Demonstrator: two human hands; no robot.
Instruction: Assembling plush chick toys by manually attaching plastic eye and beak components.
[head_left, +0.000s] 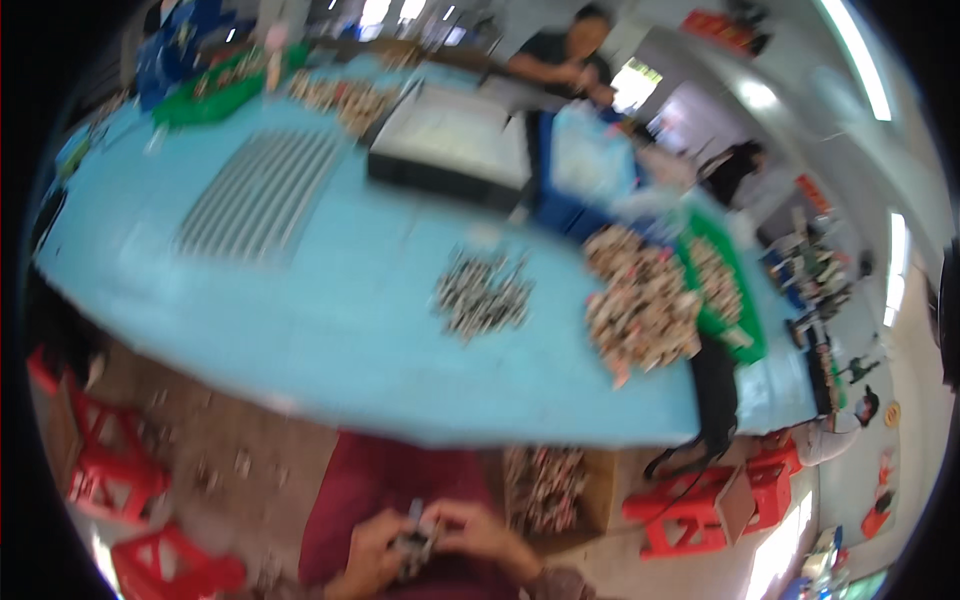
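Observation:
Over my lap, my left hand (374,548) is closed around a small cluster of grey metal-looking pieces (411,548), too blurred to name more exactly. From the other side my right hand (474,530) pinches at the same cluster, fingers pressed together near its top. On the blue-covered table (350,360) ahead of me lies a loose heap of small grey metal parts (484,293). Further right is a bigger pile of small tan and pinkish pieces (640,300).
A cardboard box (595,490) of tan pieces stands by my right leg. Red stools (690,510) flank me. A ribbed grey panel (262,192), a black-sided tray (450,145), a blue crate (570,215) and green trays (735,330) occupy the table. A person (565,60) sits across.

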